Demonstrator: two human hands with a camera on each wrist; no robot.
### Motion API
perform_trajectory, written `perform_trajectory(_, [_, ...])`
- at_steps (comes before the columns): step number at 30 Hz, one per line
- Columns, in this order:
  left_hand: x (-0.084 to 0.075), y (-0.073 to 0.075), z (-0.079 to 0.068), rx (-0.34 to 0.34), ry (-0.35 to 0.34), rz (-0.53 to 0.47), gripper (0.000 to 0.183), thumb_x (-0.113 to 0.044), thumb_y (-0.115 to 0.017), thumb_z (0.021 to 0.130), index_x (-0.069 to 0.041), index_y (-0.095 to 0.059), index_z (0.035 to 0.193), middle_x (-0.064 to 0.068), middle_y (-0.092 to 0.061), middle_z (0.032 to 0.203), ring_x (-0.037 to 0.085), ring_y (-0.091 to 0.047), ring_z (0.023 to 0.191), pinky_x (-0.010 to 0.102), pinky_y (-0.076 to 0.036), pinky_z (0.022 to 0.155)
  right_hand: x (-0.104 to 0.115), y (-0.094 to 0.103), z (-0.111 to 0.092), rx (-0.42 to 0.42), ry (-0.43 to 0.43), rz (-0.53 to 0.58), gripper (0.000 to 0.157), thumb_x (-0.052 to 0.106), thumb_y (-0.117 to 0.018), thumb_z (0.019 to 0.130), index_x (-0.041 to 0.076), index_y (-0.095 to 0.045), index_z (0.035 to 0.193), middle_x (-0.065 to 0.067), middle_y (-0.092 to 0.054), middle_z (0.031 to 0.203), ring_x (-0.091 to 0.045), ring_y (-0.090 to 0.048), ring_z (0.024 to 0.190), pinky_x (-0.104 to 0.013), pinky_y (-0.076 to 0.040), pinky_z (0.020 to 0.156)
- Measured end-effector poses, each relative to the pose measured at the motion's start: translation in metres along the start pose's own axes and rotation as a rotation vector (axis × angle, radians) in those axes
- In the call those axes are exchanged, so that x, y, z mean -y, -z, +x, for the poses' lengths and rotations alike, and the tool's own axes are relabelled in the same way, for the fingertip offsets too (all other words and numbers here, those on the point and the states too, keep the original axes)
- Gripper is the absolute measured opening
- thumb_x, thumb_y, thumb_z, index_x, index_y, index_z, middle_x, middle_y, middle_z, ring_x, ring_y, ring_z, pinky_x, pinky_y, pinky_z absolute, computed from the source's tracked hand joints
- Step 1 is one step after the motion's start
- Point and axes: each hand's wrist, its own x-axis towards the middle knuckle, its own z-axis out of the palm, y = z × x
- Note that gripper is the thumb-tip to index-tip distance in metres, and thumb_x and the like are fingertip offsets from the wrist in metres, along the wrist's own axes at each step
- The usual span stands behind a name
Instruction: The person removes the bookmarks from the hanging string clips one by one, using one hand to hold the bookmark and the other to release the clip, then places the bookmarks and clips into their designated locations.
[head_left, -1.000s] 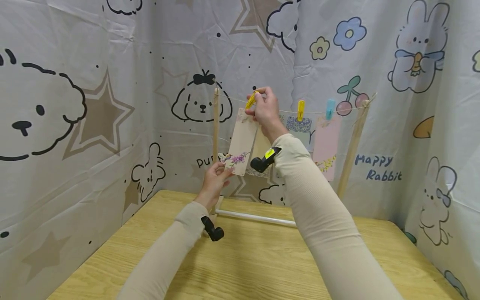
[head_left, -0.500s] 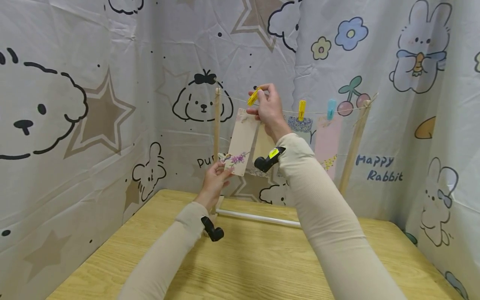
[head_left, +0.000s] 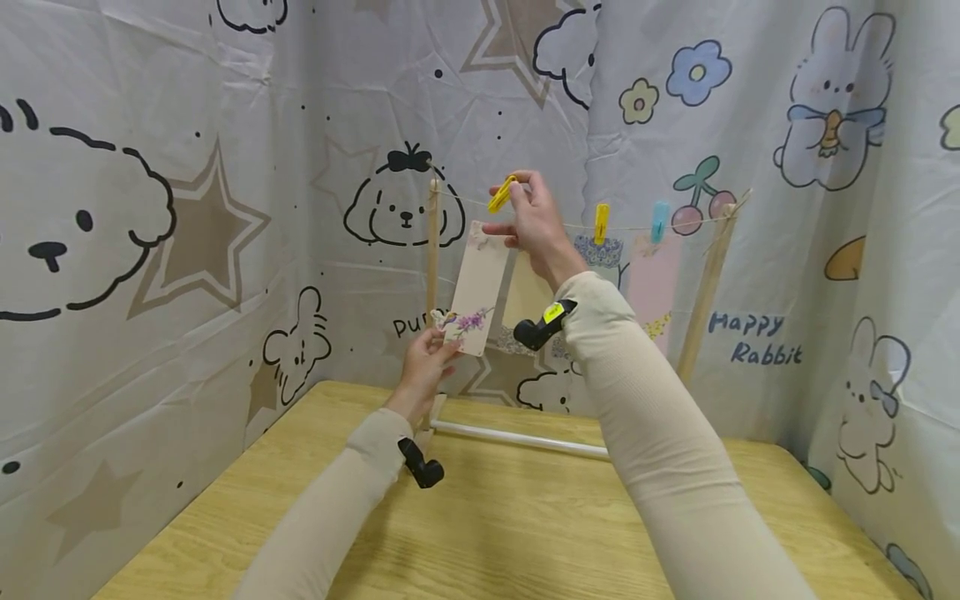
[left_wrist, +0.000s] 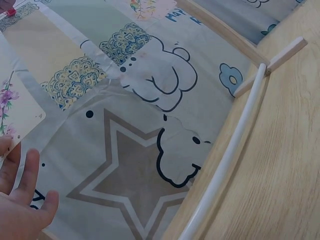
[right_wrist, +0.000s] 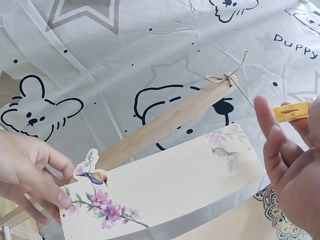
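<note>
My left hand (head_left: 424, 367) pinches a cream paper card (head_left: 477, 279) by its lower left corner. Purple blossoms and a bird decorate the card (right_wrist: 165, 187), which slants upward below the string (head_left: 467, 199). Up at the string, my right hand (head_left: 537, 221) pinches a yellow clothespin (head_left: 500, 195) between thumb and fingers. The right wrist view has this clothespin (right_wrist: 292, 112) apart from the card's top end, with a finger stretched out beside it. Behind the card hangs a beige card (head_left: 527, 300) with a lace-patterned end, its top hidden by my right hand.
The string runs between a left wooden post (head_left: 432, 250) and a right wooden post (head_left: 708, 292). A second yellow clothespin (head_left: 602, 223) and a blue clothespin (head_left: 660, 222) hold a lace-patterned card (head_left: 598, 250) and a pink card (head_left: 651, 283). A white rod (head_left: 517, 437) lies along the frame's base.
The yellow clothespin in my right hand has come up off the card's top, and a gap shows between them. My left hand keeps its pinch, with the card shifted slightly left.
</note>
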Motion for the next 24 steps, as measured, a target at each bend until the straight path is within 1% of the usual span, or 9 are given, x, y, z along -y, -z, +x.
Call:
perform_trajectory(2, [0.002,0.001,-0.001,-0.001,0.001,0.004,0.013,-0.007,-0.069,0.101,-0.004,-0.059,0.108,0.007,-0.070,0.098,0.016,-0.069,0.089,0.039,-0.050,0.082,-0.002,0.001,-0.001,0.017,-0.015,0.002,0.026,0.031,-0.034,0.115,0.018,-0.043,0.135,-0.001,-0.058,0.142,-0.028,-0.073,0.090,-0.023,-0.050,0.054])
perform_trajectory(3, [0.003,0.001,-0.001,-0.003,-0.001,0.008,0.013,-0.007,-0.069,0.101,-0.003,-0.059,0.107,0.008,-0.071,0.099,0.017,-0.070,0.090,0.039,-0.050,0.082,-0.003,0.001,-0.002,0.026,-0.019,0.000,0.026,0.032,-0.034,0.115,0.018,-0.043,0.135,-0.001,-0.058,0.142,-0.028,-0.073,0.093,-0.023,-0.051,0.055])
perform_trajectory(7, [0.005,0.002,-0.003,-0.012,-0.006,0.012,0.013,-0.008,-0.069,0.101,-0.003,-0.059,0.107,0.010,-0.072,0.104,0.028,-0.070,0.101,0.038,-0.051,0.082,-0.005,0.003,-0.004,0.056,-0.043,0.008,0.028,0.033,-0.034,0.115,0.019,-0.041,0.138,0.000,-0.057,0.144,-0.031,-0.071,0.104,-0.025,-0.054,0.058])
perform_trajectory(8, [0.005,0.002,-0.003,-0.013,-0.006,0.014,0.013,-0.008,-0.069,0.101,-0.003,-0.059,0.107,0.010,-0.072,0.104,0.028,-0.070,0.102,0.038,-0.051,0.081,-0.005,0.003,-0.005,0.061,-0.046,0.011,0.028,0.033,-0.034,0.115,0.019,-0.040,0.138,0.001,-0.057,0.144,-0.031,-0.071,0.105,-0.025,-0.054,0.059])
perform_trajectory(14, [0.007,0.003,-0.004,-0.013,-0.004,0.009,0.012,-0.008,-0.069,0.101,-0.003,-0.059,0.106,0.008,-0.073,0.103,0.016,-0.071,0.091,0.036,-0.051,0.079,-0.008,0.004,-0.007,0.075,-0.049,0.042,0.030,0.034,-0.034,0.114,0.020,-0.041,0.140,0.001,-0.057,0.145,-0.030,-0.071,0.106,-0.028,-0.056,0.062])
perform_trajectory(18, [0.006,0.005,-0.005,-0.006,-0.006,0.006,0.013,-0.008,-0.069,0.101,-0.004,-0.058,0.105,0.007,-0.072,0.100,0.018,-0.071,0.092,0.036,-0.051,0.078,-0.011,0.006,-0.007,0.077,-0.046,0.089,0.032,0.034,-0.035,0.114,0.019,-0.041,0.142,-0.005,-0.053,0.149,-0.029,-0.070,0.106,-0.028,-0.057,0.065])
perform_trajectory(21, [0.005,0.006,-0.005,0.000,-0.009,0.003,0.012,-0.008,-0.068,0.101,-0.005,-0.057,0.104,0.004,-0.072,0.096,0.013,-0.070,0.086,0.036,-0.051,0.078,-0.013,0.007,-0.008,0.074,-0.044,0.127,0.033,0.033,-0.036,0.114,0.019,-0.040,0.144,-0.007,-0.052,0.151,-0.028,-0.070,0.104,-0.027,-0.057,0.065])
perform_trajectory(24, [0.005,0.007,-0.004,0.003,-0.011,-0.001,0.011,-0.007,-0.068,0.101,-0.006,-0.057,0.103,0.003,-0.072,0.096,0.012,-0.070,0.085,0.035,-0.050,0.076,-0.016,0.009,-0.008,0.080,-0.041,0.149,0.033,0.032,-0.037,0.114,0.019,-0.040,0.144,-0.007,-0.051,0.151,-0.027,-0.070,0.101,-0.026,-0.057,0.065])
